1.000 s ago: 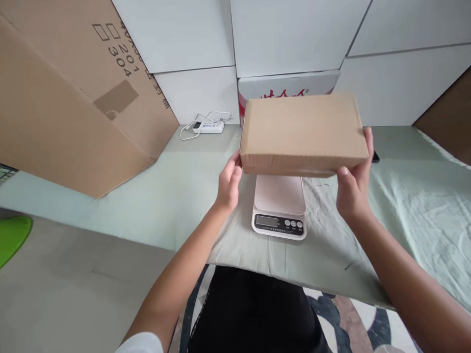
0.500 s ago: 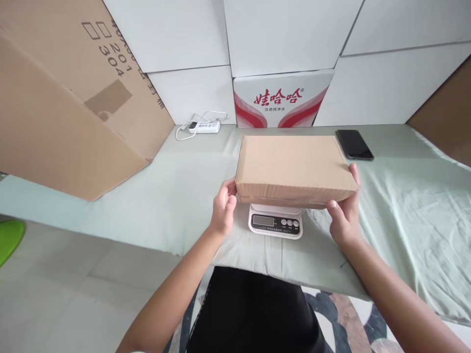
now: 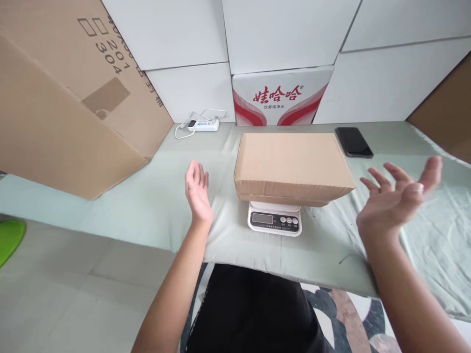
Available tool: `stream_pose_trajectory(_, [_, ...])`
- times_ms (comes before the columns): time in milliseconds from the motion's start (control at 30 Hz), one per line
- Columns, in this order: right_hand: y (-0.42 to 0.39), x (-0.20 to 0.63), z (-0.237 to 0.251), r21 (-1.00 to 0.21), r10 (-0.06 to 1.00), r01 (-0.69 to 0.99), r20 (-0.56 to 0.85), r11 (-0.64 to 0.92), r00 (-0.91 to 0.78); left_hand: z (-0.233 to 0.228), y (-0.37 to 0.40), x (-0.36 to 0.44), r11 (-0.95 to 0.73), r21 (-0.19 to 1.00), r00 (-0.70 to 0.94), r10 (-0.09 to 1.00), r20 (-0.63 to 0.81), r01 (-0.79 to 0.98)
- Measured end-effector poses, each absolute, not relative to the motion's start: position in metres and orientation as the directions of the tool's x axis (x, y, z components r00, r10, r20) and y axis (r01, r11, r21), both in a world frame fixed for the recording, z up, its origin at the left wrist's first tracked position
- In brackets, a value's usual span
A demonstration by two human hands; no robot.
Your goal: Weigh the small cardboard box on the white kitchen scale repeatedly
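A closed brown cardboard box (image 3: 292, 159) rests on a white digital kitchen scale (image 3: 274, 230), hiding most of its platform. The scale's display and its buttons show in front of the box. To the left of the box, apart from it, my left hand (image 3: 198, 191) is open and holds nothing. On the other side my right hand (image 3: 392, 201) is raised, palm turned up and fingers spread, also with nothing in it. Slight blur touches its fingers.
A black smartphone (image 3: 353, 142) lies behind the box on the right. A white power strip (image 3: 204, 125) with a cable sits against the wall. A large cardboard carton (image 3: 73, 113) stands at left; a red-and-white printed carton (image 3: 281, 100) is behind. Green cloth (image 3: 147, 211) covers the surface.
Both hands have let go of the cardboard box and moved outward, the left to the left and the right to the right. The box stays on the scale.
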State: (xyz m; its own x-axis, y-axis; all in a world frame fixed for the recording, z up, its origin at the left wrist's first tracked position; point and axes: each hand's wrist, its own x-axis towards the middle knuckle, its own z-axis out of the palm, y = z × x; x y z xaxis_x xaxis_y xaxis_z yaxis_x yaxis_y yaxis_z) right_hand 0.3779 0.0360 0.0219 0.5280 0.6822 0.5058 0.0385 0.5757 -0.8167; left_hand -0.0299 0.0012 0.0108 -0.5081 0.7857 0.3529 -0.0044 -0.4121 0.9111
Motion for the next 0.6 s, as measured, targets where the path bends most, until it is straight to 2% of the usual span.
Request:
stream_pose_trajectory(133, [0.029,0.359,0.024,-0.865,0.768,0.005,0.448,0.502,0.458,0.011,-0.002,-0.020,-0.405,0.914,-0.470,0.805,0.362,0.011])
stream_pose_trajectory(267, [0.026,0.348,0.024,-0.872,0.794,-0.019,0.437,0.490,0.422,0.015,-0.004,-0.016,-0.398,0.917,-0.443,0.827,0.347,-0.025])
stream_pose_trajectory(400, [0.025,0.345,0.017,-0.882,0.821,0.007,0.442,0.471,0.362,0.015,-0.006,-0.011,-0.372,0.928,-0.339,0.877,0.341,-0.028])
stream_pose_trajectory(600, [0.021,0.345,0.002,-0.872,0.853,0.081,0.489,0.482,0.182,0.013,-0.008,-0.006,-0.356,0.933,-0.170,0.924,0.342,-0.056])
